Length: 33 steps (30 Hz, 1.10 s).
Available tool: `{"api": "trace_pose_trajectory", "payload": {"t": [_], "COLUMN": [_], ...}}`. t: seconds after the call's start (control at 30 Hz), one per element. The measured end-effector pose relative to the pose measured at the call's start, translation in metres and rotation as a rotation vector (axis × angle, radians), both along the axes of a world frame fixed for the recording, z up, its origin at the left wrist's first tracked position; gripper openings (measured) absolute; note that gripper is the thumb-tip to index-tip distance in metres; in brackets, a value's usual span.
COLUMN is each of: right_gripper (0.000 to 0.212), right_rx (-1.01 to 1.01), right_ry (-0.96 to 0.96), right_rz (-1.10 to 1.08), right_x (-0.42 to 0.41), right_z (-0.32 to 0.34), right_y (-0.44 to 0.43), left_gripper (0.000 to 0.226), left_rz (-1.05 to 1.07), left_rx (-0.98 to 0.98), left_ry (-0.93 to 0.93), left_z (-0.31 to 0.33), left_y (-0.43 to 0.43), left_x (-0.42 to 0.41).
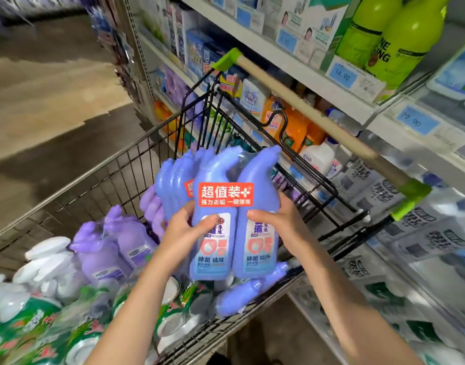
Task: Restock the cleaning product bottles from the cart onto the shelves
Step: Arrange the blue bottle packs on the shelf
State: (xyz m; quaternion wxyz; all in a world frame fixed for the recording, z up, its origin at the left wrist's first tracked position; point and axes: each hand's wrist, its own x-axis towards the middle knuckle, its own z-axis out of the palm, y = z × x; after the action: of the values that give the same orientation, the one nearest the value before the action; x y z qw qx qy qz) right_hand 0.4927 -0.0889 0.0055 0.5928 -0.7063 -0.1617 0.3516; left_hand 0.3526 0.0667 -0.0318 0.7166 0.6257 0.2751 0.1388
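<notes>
At frame centre, with left hand point(185, 227) and right hand point(278, 225) both clamped on blue twin-pack point(218, 264): lift upright above cart point(136, 164), then swing right toward shelves point(331, 93).

You hold a twin-pack of bottles point(234, 233) upright over the cart point(136, 164), your left hand point(185, 229) on its left side and your right hand point(280, 222) on its right. Behind it more packs point(173, 177) stand in the cart, one bottle point(248, 291) lies beneath it, and pouches point(36, 320) fill the near left corner. The shelves point(300, 64) run along your right, just past the cart handle point(313, 111).
</notes>
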Motion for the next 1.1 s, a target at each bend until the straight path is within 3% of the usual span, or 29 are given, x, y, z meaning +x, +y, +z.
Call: {"api": "trace_pose_trajectory", "payload": {"t": [0.1, 0.17, 0.27, 0.37, 0.43, 0.57, 0.8, 1.0, 1.1], "right_gripper": [0.044, 0.040, 0.037, 0.033, 0.033, 0.038, 0.045, 0.043, 0.040], "right_rx": [-0.135, -0.169, -0.176, -0.167, -0.162, -0.196, -0.193, -0.057, 0.015], "right_ry": [-0.226, -0.300, -0.327, -0.294, -0.275, -0.280, -0.418, -0.471, -0.492], "right_rz": [-0.049, -0.063, -0.087, -0.152, -0.181, -0.253, -0.358, -0.457, -0.483], "right_x": [-0.005, -0.007, -0.006, -0.005, -0.005, -0.005, -0.007, -0.007, -0.008], "right_z": [0.009, 0.012, 0.012, 0.016, 0.017, 0.019, 0.020, 0.028, 0.033], "right_y": [0.007, 0.009, 0.006, 0.001, -0.001, -0.005, -0.014, -0.023, -0.029], "left_gripper": [0.046, 0.031, 0.033, 0.026, 0.032, 0.054, 0.047, 0.029, 0.032], "left_rz": [0.263, 0.381, 0.337, 0.312, 0.319, 0.276, 0.256, 0.342, 0.378], "left_rx": [-0.157, 0.056, 0.305, 0.322, 0.329, 0.344, 0.383, 0.494, 0.548], "left_ry": [-0.023, 0.068, 0.302, 0.565, 0.640, 0.595, 0.586, 0.559, 0.531], "left_z": [-0.026, -0.042, -0.064, -0.084, -0.093, -0.092, -0.086, -0.054, -0.026], "left_y": [0.020, 0.031, 0.040, 0.049, 0.054, 0.046, 0.046, 0.040, 0.038], "left_x": [0.017, 0.025, 0.039, 0.047, 0.051, 0.064, 0.059, 0.032, 0.012]}}
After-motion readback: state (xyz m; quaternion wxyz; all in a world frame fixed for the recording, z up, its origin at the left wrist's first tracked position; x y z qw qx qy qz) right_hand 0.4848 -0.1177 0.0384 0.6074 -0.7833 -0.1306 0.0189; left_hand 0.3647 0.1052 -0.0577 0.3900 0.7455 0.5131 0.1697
